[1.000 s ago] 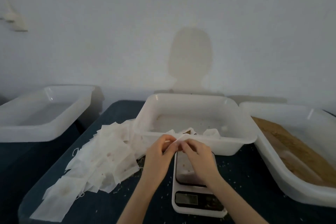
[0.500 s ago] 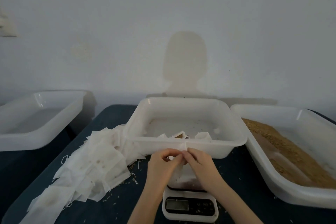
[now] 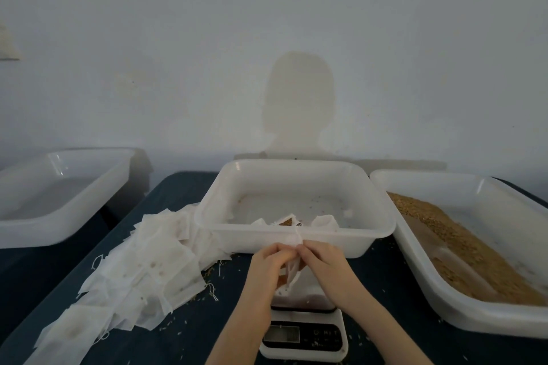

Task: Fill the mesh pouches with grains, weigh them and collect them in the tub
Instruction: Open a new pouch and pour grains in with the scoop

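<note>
Over the one kitchen scale (image 3: 304, 332), both hands, left hand (image 3: 268, 268) and right hand (image 3: 327, 265), pinch one mesh pouch (image 3: 292, 270); three white tubs: left tub (image 3: 59, 195), middle tub (image 3: 296, 234), grain tub (image 3: 474, 299).

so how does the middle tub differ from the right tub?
The middle tub holds a few pouches at its near wall and a mostly bare floor; the right tub holds a bed of brown grains. The middle tub sits straight behind the scale; the right tub sits off to the side. Both are white, rectangular, open-topped plastic.
</note>
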